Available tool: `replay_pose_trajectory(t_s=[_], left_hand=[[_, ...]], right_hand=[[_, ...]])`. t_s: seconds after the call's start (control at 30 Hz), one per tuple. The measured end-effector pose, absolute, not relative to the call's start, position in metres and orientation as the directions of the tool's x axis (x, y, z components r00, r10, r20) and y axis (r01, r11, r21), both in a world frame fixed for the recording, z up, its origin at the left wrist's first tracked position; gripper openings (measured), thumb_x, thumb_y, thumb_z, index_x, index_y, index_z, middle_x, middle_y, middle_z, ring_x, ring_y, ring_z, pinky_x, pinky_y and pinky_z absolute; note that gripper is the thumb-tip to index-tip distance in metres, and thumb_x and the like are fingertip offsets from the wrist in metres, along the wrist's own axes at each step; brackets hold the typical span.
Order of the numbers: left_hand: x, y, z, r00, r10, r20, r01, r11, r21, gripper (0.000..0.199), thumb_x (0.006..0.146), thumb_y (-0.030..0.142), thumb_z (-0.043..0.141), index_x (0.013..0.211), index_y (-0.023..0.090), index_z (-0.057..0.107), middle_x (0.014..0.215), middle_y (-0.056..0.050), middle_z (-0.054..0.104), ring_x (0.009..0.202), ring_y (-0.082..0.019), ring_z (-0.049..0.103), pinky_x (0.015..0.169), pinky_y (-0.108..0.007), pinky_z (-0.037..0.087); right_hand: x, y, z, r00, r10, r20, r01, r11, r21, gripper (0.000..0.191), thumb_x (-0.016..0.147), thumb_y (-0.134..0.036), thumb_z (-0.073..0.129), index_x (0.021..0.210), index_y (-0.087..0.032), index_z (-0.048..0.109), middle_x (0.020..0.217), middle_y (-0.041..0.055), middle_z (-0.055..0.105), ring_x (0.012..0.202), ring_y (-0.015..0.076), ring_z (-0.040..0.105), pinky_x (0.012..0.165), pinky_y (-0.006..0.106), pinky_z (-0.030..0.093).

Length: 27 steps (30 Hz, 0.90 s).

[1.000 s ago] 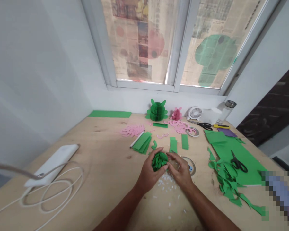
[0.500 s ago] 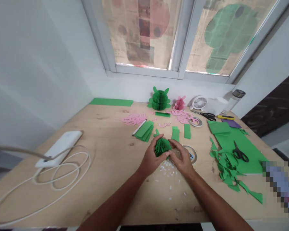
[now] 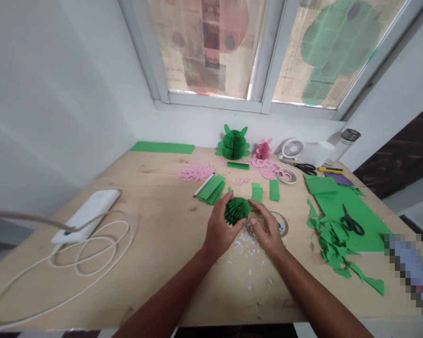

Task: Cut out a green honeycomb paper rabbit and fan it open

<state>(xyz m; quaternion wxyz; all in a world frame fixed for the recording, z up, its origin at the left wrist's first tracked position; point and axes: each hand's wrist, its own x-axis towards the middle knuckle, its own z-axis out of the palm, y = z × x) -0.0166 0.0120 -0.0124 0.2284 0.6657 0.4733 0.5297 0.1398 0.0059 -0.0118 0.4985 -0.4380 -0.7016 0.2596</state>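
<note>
Shaping step in hand: left hand (image 3: 219,230) has its fingers wrapped on the green layered-paper ball (image 3: 237,211), held mid-frame above the desk (image 3: 155,202); right hand (image 3: 268,233) has its fingers curled narrow just beside the ball, contact unclear.

Notes: right hand (image 3: 267,233) hides part of a tape roll (image 3: 281,224); white flecks (image 3: 245,246) too small to tell; pixelated patch (image 3: 407,272) blurs the right edge.
</note>
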Motion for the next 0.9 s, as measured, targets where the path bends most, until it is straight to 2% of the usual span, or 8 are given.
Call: replay_pose_trajectory(t_s=[0.2,0.33,0.43,0.6,0.77,0.9], left_hand=[[-0.012,0.006,-0.016,0.075,0.828,0.556,0.547,-0.5,0.671,0.07,0.076,0.022,0.061,0.138,0.022,0.029,0.132,-0.013,0.05,0.119,-0.027,0.048,0.099,-0.045,0.039],[-0.008,0.004,-0.017,0.126,0.81,0.573,0.574,-0.531,0.623,0.069,0.076,0.018,0.059,0.139,0.022,0.028,0.13,-0.013,0.051,0.117,-0.028,0.049,0.099,-0.046,0.038],[-0.009,0.006,-0.017,0.126,0.819,0.56,0.53,-0.533,0.66,0.073,0.075,0.021,0.061,0.139,0.023,0.027,0.132,-0.013,0.049,0.12,-0.027,0.047,0.1,-0.045,0.038],[-0.013,0.009,-0.015,0.15,0.872,0.466,0.35,-0.487,0.8,0.083,0.07,0.02,0.067,0.141,0.024,0.023,0.132,-0.012,0.049,0.123,-0.025,0.047,0.102,-0.042,0.038],[-0.013,0.01,-0.013,0.204,0.91,0.36,0.242,-0.403,0.882,0.075,0.07,0.02,0.066,0.137,0.023,0.032,0.125,-0.01,0.056,0.115,-0.023,0.054,0.099,-0.039,0.042],[-0.02,0.015,-0.009,0.143,0.921,0.362,0.194,-0.385,0.902,0.072,0.071,0.022,0.066,0.136,0.024,0.036,0.12,-0.009,0.058,0.111,-0.022,0.056,0.093,-0.037,0.047]], right_hand=[[0.133,0.005,-0.015,-0.058,0.881,0.47,0.381,0.455,-0.805,0.057,0.074,-0.034,0.067,0.127,-0.024,0.05,0.122,0.0103,0.06,0.106,0.0263,0.058,0.089,0.042,0.048],[0.131,0.007,-0.015,-0.022,0.894,0.448,0.39,0.42,-0.819,0.053,0.072,-0.031,0.068,0.123,-0.024,0.054,0.118,0.0095,0.062,0.103,0.0258,0.059,0.086,0.04,0.05],[0.134,0.009,-0.016,-0.001,0.906,0.423,0.333,0.399,-0.854,0.046,0.076,-0.028,0.063,0.121,-0.023,0.055,0.116,0.0086,0.063,0.103,0.0245,0.06,0.088,0.039,0.049],[0.14,0.016,-0.022,0.01,0.947,0.321,0.158,0.316,-0.936,0.037,0.08,-0.029,0.059,0.116,-0.022,0.057,0.109,0.0084,0.066,0.102,0.0239,0.062,0.089,0.04,0.049],[0.141,0.017,-0.023,-0.003,0.953,0.302,0.123,0.3,-0.946,0.037,0.08,-0.032,0.061,0.115,-0.021,0.057,0.106,0.009,0.067,0.1,0.024,0.063,0.089,0.041,0.049],[0.143,0.015,-0.017,-0.008,0.943,0.332,0.117,0.331,-0.937,0.038,0.082,-0.034,0.06,0.118,-0.022,0.057,0.116,0.0095,0.064,0.107,0.0249,0.06,0.094,0.042,0.046]])
